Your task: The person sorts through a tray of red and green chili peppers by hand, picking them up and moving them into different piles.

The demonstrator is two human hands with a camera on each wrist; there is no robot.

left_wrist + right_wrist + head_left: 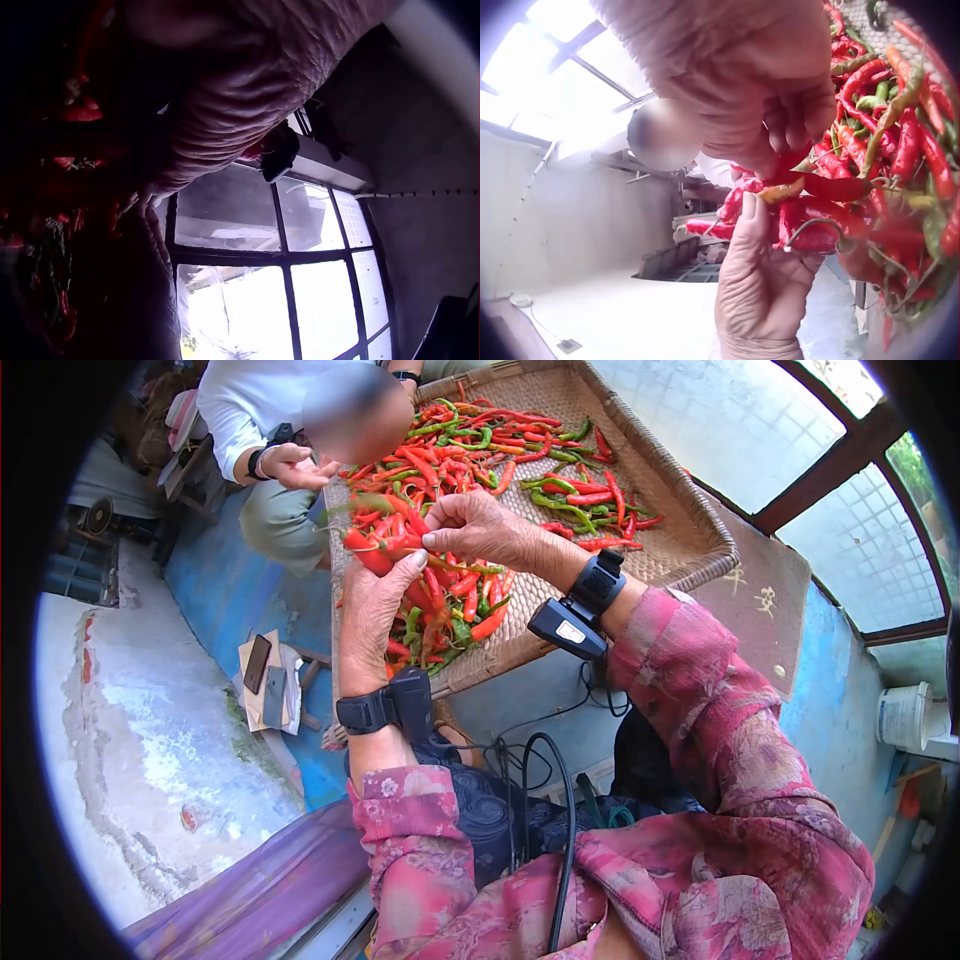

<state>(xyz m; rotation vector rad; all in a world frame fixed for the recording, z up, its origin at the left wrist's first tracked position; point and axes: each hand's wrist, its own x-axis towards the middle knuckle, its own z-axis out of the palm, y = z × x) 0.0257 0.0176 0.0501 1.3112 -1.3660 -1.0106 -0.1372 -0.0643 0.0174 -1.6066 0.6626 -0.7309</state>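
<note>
My left hand [372, 615] grips a small bunch of red chili peppers [810, 229], its thumb across an orange-yellow one [784, 190]. Stems poke out between these peppers. Right above the bunch, my right hand [482, 532] has its fingers curled in and pinches a red chili pepper [793, 161], partly hidden by the fingers. Below both hands, red and green chili peppers [470, 595] lie heaped in a large woven tray [690, 550]. The left wrist view is dark; it shows the left hand's wrinkled skin [240, 97] and dim peppers.
Across the tray sits another person in a white sleeve [228, 420], one hand [295, 466] near the tray's edge. Black cables [570, 790] hang over my lap. A phone [257, 663] lies on a stool at the left. A white bucket [903, 717] stands at the right.
</note>
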